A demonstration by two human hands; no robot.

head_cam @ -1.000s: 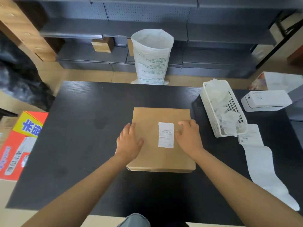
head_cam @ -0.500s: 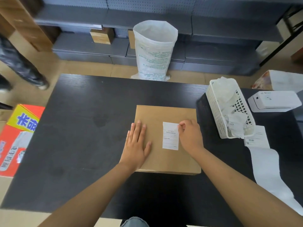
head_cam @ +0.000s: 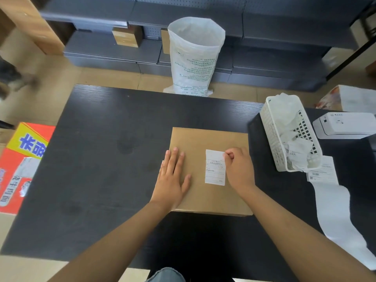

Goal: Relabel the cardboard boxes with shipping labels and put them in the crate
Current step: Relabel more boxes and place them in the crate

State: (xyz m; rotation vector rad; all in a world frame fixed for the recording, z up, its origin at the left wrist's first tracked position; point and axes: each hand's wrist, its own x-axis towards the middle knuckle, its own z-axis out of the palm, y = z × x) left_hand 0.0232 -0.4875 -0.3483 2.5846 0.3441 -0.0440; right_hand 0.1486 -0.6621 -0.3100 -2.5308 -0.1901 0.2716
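Note:
A flat brown cardboard box [head_cam: 205, 139] lies on the black table [head_cam: 101, 159] in front of me. A white shipping label [head_cam: 214, 171] is stuck on its top, right of centre. My left hand [head_cam: 173, 180] lies flat with straight fingers on the box's left part, pressing it down. My right hand [head_cam: 239, 169] has curled fingers and pinches the label's upper right corner. A strip of blank labels [head_cam: 335, 210] trails from the white label printer [head_cam: 345, 125] at the right.
A white slotted basket [head_cam: 272, 135] holding crumpled label paper stands right of the box. A white woven sack [head_cam: 193, 58] stands on the floor beyond the table, before grey shelving. A red and yellow carton [head_cam: 18, 163] sits at the table's left.
My left hand flattened from a curled grip at the box's edge to straight fingers on top. My right hand's fingertips closed on the label's upper right corner. The view tilted slightly.

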